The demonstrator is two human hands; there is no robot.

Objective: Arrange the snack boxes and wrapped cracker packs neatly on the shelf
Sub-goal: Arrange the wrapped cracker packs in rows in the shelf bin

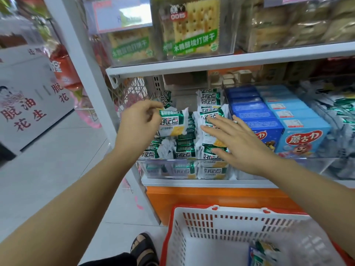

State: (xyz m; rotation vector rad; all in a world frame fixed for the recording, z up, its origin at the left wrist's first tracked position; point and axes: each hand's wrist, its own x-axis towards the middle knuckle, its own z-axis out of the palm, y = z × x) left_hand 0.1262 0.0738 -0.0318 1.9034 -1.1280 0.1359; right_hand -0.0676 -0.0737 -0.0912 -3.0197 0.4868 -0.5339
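**One cracker pack lifted over the pile at the shelf's left end**

The left hand (140,120) has its grip clamped on a green-and-white cracker pack (172,122). Thumb and fingers pinch the pack's left end and hold it just above the piled packs (184,150). These fill the left end of the shelf (192,182), behind a clear front wall (169,170).

The right hand (237,143) has its grip apart, the fingers straight and spread. It lies on the right-hand column of the pile, beside the held pack.

Just right of the pile stand the snack boxes (263,117), dark blue and then light blue, in rows running from the shelf's front edge to its back.

On the floor below the shelf's front edge sits a white basket (211,223) with a red rim. A few wrapped packs lie in its near right corner.
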